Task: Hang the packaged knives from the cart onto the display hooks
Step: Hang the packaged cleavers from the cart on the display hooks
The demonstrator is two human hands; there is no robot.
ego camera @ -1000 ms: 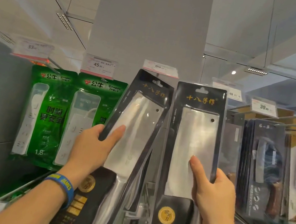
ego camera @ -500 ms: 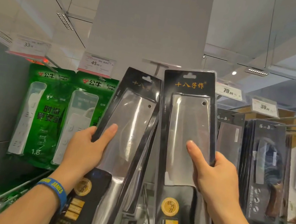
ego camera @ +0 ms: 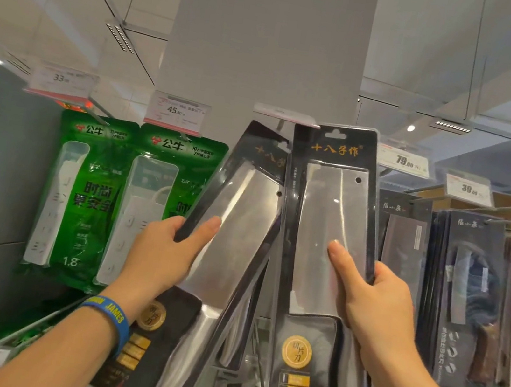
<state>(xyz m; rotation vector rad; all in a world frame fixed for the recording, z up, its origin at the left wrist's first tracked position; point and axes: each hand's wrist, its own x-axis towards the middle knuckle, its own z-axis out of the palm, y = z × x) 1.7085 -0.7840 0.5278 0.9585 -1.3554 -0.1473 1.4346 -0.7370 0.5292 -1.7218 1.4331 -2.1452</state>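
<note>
Left hand (ego camera: pixel 160 255) grips a tilted packaged cleaver (ego camera: pixel 236 223); right hand (ego camera: pixel 374 299) grips an upright packaged cleaver (ego camera: pixel 331 212).

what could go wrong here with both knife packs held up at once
The left hand holds its knife pack tilted, top edge leaning against the right pack, so the two may snag as they go up. Each hand pinches only one side edge, so a pack could twist or slip. The right hand has its pack's hang slot near the price tag; the hook itself is hardly visible, so it may miss.
</note>
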